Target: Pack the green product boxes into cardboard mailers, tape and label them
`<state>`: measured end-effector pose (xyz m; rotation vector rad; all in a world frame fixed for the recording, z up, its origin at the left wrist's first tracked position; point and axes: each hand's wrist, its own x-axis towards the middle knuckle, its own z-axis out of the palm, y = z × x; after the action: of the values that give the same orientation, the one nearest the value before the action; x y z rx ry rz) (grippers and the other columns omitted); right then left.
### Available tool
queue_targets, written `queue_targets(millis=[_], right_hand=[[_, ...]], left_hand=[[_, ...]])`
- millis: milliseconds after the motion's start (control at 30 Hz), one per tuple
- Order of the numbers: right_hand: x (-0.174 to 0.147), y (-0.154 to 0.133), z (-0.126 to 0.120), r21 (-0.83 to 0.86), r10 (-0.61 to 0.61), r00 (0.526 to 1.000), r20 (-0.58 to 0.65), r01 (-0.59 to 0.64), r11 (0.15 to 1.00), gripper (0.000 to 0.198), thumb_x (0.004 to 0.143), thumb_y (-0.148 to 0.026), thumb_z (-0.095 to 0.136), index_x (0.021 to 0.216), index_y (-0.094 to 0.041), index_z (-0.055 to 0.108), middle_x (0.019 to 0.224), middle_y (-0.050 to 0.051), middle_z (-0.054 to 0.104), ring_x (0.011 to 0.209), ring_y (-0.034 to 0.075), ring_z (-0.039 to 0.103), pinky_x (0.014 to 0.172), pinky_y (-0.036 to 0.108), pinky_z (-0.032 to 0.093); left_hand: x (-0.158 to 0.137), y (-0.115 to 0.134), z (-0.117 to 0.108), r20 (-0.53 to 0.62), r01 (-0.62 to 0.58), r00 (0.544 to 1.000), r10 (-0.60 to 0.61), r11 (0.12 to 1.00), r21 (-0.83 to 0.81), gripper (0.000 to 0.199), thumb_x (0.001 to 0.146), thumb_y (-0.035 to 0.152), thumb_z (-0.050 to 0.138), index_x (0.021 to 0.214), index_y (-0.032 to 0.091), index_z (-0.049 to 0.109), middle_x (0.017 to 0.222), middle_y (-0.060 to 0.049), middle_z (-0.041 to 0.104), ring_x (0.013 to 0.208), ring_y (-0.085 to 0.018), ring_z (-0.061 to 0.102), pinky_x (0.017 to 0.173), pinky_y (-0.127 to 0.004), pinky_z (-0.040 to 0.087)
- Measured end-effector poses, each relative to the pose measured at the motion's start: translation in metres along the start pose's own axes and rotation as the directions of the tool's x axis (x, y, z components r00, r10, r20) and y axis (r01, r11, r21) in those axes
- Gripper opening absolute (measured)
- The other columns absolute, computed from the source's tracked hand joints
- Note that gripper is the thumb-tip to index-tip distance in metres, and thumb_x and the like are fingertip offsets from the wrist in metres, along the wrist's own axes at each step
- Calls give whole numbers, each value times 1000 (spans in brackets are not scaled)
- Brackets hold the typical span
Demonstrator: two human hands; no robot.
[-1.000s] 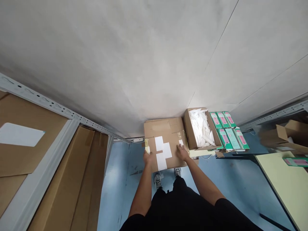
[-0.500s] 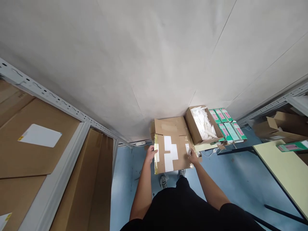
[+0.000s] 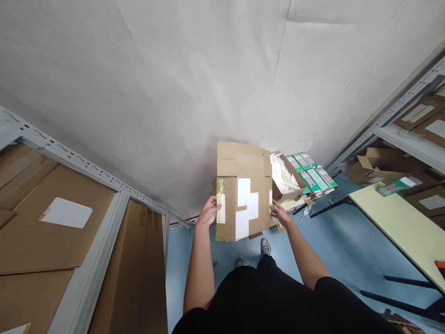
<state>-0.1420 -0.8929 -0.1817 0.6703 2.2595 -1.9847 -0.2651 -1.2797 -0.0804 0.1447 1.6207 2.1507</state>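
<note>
A brown cardboard box (image 3: pixel 227 223) is held up in front of my body, tilted, with white labels on its face and a flap (image 3: pixel 243 157) standing up at its far end. Shiny tape runs down its left edge. My left hand (image 3: pixel 209 211) grips that left edge, thumb on the front. On the opposite side, my right hand (image 3: pixel 279 213) holds the right edge near a white label. Fingers behind the box are hidden. Just right of the box stands an open carton (image 3: pixel 294 182) filled with white pieces (image 3: pixel 283 174), partly covered by the held box.
Green-and-pink boxes (image 3: pixel 314 178) lie in rows beyond the carton. A pale table (image 3: pixel 385 218) stands at right, another green box (image 3: pixel 396 185) on it. Shelving with large cartons (image 3: pixel 66 218) borders the left; more shelves (image 3: pixel 406 139) stand at right. Cables (image 3: pixel 308 211) hang near the floor.
Both hands have lifted the cardboard box and tipped it more upright, so its flap now rises against the wall. The view has turned slightly to the right.
</note>
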Motion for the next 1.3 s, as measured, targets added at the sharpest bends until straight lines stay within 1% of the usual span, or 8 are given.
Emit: queue_targets(millis=[233,433,567,700,800,967,1100,1300], right_hand=[[8,-97,-67,243,-101,995,-23,104,964,93,56,-33,78,145,-23,49,121,9,75,96,25,73,79,39,60],[0,-167,-144,220,-193,979,60,176,960,93,55,-17,79,142,-30,49,119,5,75,90,23,73,67,30,58],[-8,-184,-180,231,-225,972,61,206,951,91,55,-14,79,141,-29,52,115,5,76,82,21,71,64,29,56],[-15,-174,-224,245,-252,968,-9,246,938,91,54,-12,79,140,-27,52,107,3,75,77,18,68,62,26,54],[-24,-157,-268,242,-248,967,-62,256,936,91,54,-12,78,139,-29,52,105,0,74,80,17,67,65,27,55],[-56,-120,-369,282,-227,964,-139,258,924,88,56,-9,74,139,-29,54,106,2,73,84,19,67,69,33,58],[-102,-84,-457,333,-187,971,-151,228,915,90,56,-9,74,141,-30,53,101,1,70,79,17,66,68,31,57],[-188,-28,-572,386,-107,962,-252,201,900,87,57,-8,76,136,-35,53,97,-3,63,73,11,62,67,24,53]], left_hand=[[55,32,18,-51,-127,991,126,992,-19,63,63,44,90,115,23,60,107,-6,75,102,-24,70,90,-40,57],[87,47,61,88,-169,982,167,985,19,64,72,34,83,130,20,61,118,-10,73,115,-25,67,103,-42,52],[90,54,88,140,-116,984,108,992,46,69,71,26,79,137,24,57,116,-7,73,106,-22,69,93,-37,56],[97,55,129,201,-81,978,52,986,143,76,67,19,75,141,27,55,115,-4,72,99,-20,69,83,-31,57],[109,46,181,229,-78,973,35,980,182,79,66,17,74,141,29,54,122,-5,71,100,-20,68,80,-30,57],[137,14,295,325,-38,945,-42,971,236,82,66,18,74,143,29,49,129,-6,67,99,-20,67,81,-33,58],[159,-18,393,365,4,925,-102,966,259,84,63,15,74,142,30,49,128,-6,64,93,-17,66,76,-29,57],[185,-76,549,494,49,843,-215,944,327,85,59,14,74,138,30,51,119,-4,64,87,-16,66,71,-28,56]])
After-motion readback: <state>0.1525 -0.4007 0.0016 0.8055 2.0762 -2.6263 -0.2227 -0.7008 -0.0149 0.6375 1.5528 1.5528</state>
